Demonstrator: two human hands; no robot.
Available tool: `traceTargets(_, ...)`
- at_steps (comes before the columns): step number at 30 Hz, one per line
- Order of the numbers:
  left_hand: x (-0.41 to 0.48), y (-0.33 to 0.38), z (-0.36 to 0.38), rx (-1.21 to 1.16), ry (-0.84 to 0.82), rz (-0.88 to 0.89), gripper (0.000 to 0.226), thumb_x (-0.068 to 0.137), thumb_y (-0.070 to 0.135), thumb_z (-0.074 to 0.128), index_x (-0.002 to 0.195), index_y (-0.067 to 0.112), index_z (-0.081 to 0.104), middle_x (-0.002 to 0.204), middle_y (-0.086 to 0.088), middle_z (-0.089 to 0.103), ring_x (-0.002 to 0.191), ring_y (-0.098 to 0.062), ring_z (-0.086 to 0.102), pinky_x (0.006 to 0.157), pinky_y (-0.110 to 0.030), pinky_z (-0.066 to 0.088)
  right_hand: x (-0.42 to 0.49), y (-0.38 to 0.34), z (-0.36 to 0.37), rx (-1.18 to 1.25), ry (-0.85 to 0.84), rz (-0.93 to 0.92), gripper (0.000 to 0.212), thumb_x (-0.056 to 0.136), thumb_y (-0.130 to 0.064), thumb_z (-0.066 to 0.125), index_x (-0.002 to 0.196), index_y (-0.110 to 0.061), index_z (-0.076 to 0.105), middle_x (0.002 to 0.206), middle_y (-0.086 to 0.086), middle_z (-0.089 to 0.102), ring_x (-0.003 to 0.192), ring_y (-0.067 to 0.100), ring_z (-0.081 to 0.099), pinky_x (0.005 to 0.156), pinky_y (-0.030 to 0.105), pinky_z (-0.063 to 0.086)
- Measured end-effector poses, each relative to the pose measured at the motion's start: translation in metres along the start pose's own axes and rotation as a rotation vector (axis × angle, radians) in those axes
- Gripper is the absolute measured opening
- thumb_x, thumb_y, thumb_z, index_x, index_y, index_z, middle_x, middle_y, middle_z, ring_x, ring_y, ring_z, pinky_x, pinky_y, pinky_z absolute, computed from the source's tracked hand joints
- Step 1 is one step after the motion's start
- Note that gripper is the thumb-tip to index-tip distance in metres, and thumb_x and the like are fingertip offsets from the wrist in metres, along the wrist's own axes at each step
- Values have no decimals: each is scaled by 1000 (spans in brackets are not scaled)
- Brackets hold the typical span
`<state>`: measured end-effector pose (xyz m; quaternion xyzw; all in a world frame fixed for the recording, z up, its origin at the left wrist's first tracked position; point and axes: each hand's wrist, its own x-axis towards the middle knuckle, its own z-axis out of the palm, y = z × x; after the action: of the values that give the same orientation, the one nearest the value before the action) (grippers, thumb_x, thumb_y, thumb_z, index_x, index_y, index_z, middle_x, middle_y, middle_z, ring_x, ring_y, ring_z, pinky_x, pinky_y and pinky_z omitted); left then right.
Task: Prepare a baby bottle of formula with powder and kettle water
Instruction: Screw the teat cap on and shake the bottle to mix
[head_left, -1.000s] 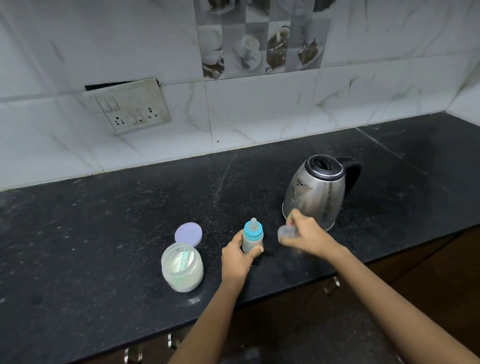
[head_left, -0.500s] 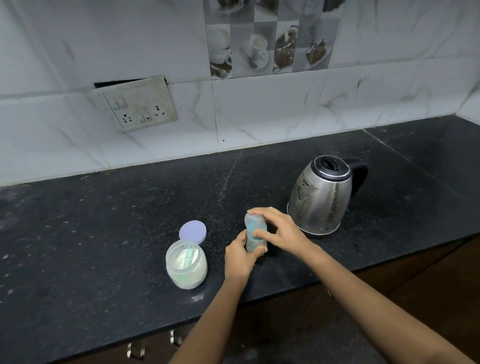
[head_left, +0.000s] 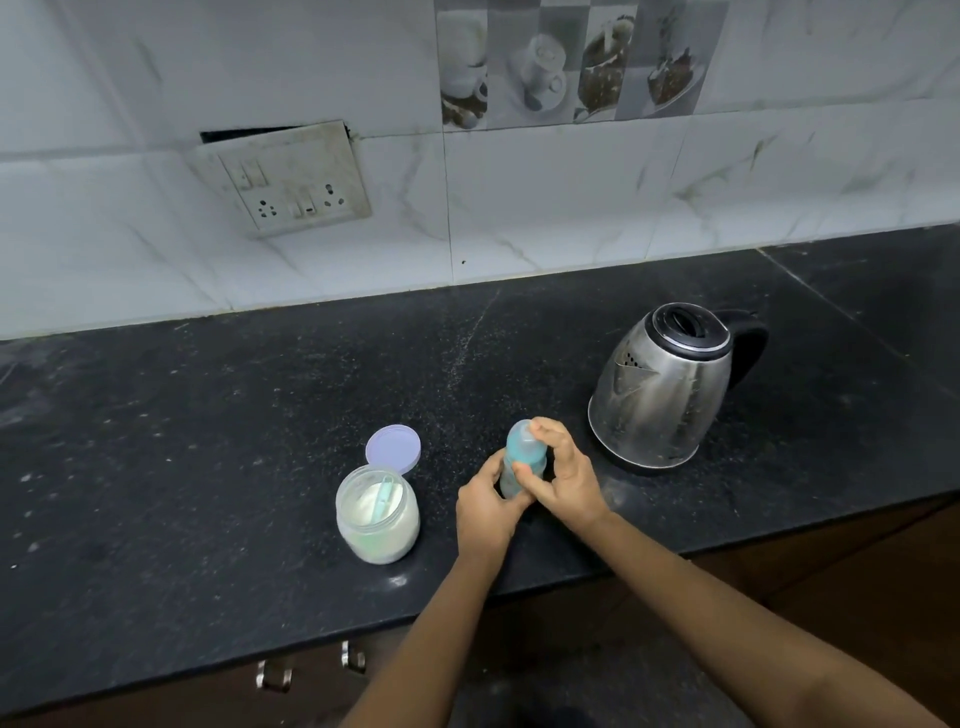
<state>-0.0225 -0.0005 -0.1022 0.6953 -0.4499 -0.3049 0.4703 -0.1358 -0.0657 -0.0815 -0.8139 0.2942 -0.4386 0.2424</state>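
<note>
Nearest, under the front edge of the table (head_left: 208, 415), two metal drawer handles (head_left: 272, 675) show on the dark cabinet; both bare forearms reach up from the bottom of the view and meet over the table's front strip; the left hand (head_left: 485, 512) comes in from below with its wrist straight and its fingers curled round the lower body of the baby bottle (head_left: 521, 453), a closed grip on it; the right hand (head_left: 569, 480) comes from the right with its wrist bent inward, its fingers (head_left: 550, 431) arched over the bottle's top and its thumb pressed on the front, so its grip is closed on the bottle's upper part; the bottle stands about upright on the table between the two hands, a teal collar showing through a clear cap; just left of the hands sits an open jar (head_left: 377, 525) of white powder with a pale scoop (head_left: 383, 493) lying inside; its lilac lid (head_left: 393, 449) lies behind it, touching or nearly so; farther back and right stands a steel kettle (head_left: 660, 395), black handle turned right, apart from the hands; beyond, the marble-tiled wall (head_left: 571, 197) carries a loose switch plate (head_left: 291, 179)
</note>
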Motion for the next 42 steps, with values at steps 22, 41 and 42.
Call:
traceTargets(22,-5,12,2,-71,16,-61,43,69,14,80,107,26,66,94,14,72,91,0,65,80,-13,48,19,-33,-22,-178,-258,320,47,83,-34,68,116,-13,42,116,3,47,93,30,61,73,40,50)
traceTargets(41,-7,3,15,-71,110,-69,53,69,22,80,118,30,63,102,17,71,97,1,65,74,-8,49,88,-22,-37,-635,-837,-136,46,74,-48,64,103,-14,53,95,6,62,84,28,61,62,32,40)
traceTargets(42,-8,4,15,-67,120,-63,52,68,22,80,116,32,64,100,19,71,95,2,65,69,-5,48,84,-20,-35,-659,-769,-95,49,72,-54,63,100,-15,52,90,4,64,81,28,62,60,31,38)
